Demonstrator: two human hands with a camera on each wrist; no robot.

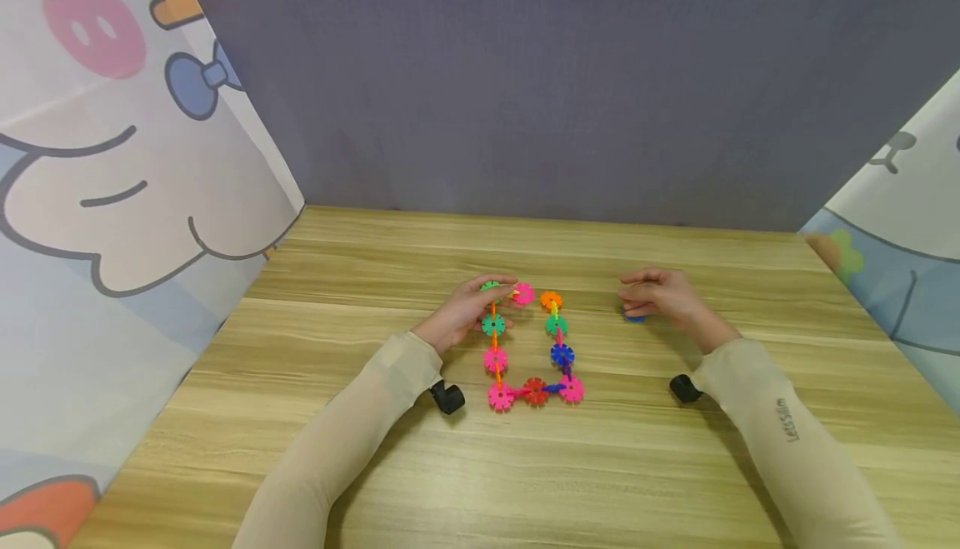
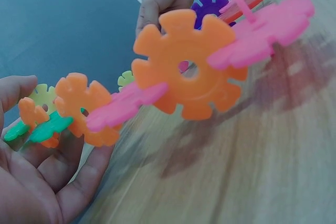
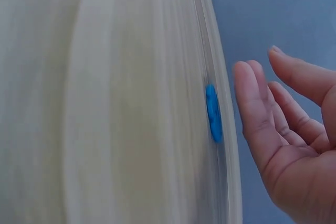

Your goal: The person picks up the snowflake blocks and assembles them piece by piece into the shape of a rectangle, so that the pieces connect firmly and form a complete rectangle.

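Notched plastic flower discs, slotted together, form a roughly rectangular chain on the table. My left hand (image 1: 463,311) holds the chain's upper left corner, thumb and fingers around the green disc (image 1: 491,286). Beside that corner is a pink disc (image 1: 523,293), and an orange disc (image 1: 551,300) tops the right side. A large orange disc (image 2: 184,66) is close to the left wrist camera. My right hand (image 1: 663,295) hovers over a loose blue disc (image 3: 213,114) lying flat on the table. Its fingers are loosely bent with nothing between them, apart from the disc in the right wrist view.
The wood-grain table (image 1: 637,466) runs back to a dark grey panel (image 1: 555,82). Cartoon-printed walls (image 1: 150,199) stand on both sides. A black wrist camera (image 1: 449,398) sits at the left cuff, another black camera (image 1: 685,388) at the right.
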